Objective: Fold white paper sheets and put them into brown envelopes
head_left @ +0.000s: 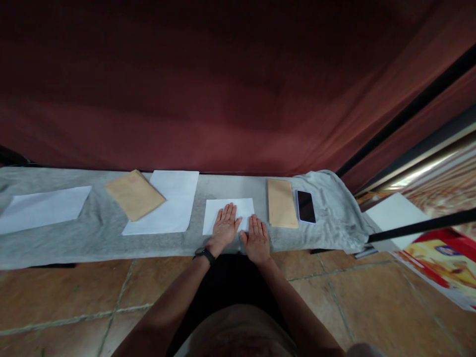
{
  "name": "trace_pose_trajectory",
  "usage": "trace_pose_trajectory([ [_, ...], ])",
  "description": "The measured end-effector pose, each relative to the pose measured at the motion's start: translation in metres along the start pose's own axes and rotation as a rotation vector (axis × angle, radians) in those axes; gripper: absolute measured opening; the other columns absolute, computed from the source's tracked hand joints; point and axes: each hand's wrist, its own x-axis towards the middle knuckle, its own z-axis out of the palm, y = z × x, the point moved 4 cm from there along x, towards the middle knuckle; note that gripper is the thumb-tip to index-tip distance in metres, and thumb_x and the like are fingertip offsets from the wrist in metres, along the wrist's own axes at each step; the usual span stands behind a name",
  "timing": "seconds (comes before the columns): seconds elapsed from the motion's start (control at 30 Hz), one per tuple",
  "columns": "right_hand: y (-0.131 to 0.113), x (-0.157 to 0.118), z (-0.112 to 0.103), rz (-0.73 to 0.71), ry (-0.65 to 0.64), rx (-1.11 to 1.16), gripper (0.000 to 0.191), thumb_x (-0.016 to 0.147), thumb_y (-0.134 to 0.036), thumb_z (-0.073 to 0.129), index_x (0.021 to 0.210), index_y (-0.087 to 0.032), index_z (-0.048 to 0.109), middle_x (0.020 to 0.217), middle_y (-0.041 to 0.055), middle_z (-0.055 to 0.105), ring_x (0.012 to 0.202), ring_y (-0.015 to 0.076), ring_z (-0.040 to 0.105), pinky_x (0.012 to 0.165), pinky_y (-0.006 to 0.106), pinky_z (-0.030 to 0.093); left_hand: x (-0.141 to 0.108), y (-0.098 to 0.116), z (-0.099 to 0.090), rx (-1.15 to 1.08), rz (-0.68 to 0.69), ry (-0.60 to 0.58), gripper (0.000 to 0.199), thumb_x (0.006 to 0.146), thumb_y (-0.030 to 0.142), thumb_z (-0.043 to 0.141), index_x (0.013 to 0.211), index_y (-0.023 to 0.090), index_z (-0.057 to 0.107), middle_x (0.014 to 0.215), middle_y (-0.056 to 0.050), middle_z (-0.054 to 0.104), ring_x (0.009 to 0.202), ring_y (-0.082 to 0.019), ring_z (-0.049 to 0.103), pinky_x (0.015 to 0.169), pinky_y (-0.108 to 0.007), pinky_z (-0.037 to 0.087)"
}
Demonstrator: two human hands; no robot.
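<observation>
A white sheet of paper (210,214), about half the size of the larger sheets, lies flat on the grey cloth in front of me. My left hand (225,225) rests palm down on it, fingers stretched out and pointing away from me. Beside it, my right hand (256,238) lies flat over the sheet's near right corner, fingers extended. That corner is partly hidden beneath the hands. Right of my hands is a brown envelope (281,204), with a phone (306,207) next to it, dark screen up.
Large white sheets (174,203) lie left of my hands, partly under a stack of brown envelopes (134,196). Another white sheet (44,208) is at the far left. A grey cloth (238,186) covers the narrow table. A red curtain (223,99) hangs behind; a printed box (442,263) stands at right.
</observation>
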Motion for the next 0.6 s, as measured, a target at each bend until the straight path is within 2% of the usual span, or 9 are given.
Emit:
trace_pose_trajectory([
  [0.17, 0.001, 0.000, 0.003, 0.000, 0.019, -0.004, 0.062, 0.106, -0.041, 0.039, 0.153, -0.002, 0.041, 0.155, 0.0234, 0.046, 0.145, 0.0322, 0.043, 0.120, 0.050, 0.030, 0.024, 0.000, 0.002, 0.005, -0.002, -0.034, 0.061, 0.105, 0.040, 0.026, 0.159, 0.012, 0.032, 0.166, -0.011, 0.031, 0.157, -0.029, 0.019, 0.127, -0.053, 0.016],
  [0.33, 0.001, 0.001, 0.003, -0.005, 0.000, -0.006, 0.061, 0.105, -0.041, 0.041, 0.151, 0.000, 0.043, 0.155, 0.0236, 0.047, 0.144, 0.0321, 0.044, 0.120, 0.049, 0.029, 0.040, 0.012, 0.004, -0.030, 0.010, -0.070, 0.059, 0.105, 0.043, 0.027, 0.159, 0.021, 0.034, 0.166, -0.006, 0.032, 0.157, -0.034, 0.018, 0.124, -0.066, 0.011],
  [0.6, 0.001, 0.001, 0.003, 0.014, -0.018, 0.007, 0.062, 0.105, -0.040, 0.040, 0.154, -0.003, 0.040, 0.156, 0.0223, 0.045, 0.146, 0.0305, 0.041, 0.121, 0.049, 0.028, 0.044, 0.022, 0.006, -0.070, 0.144, -0.094, 0.056, 0.105, 0.042, 0.027, 0.159, 0.028, 0.034, 0.165, 0.000, 0.034, 0.157, -0.030, 0.018, 0.125, -0.064, 0.010],
])
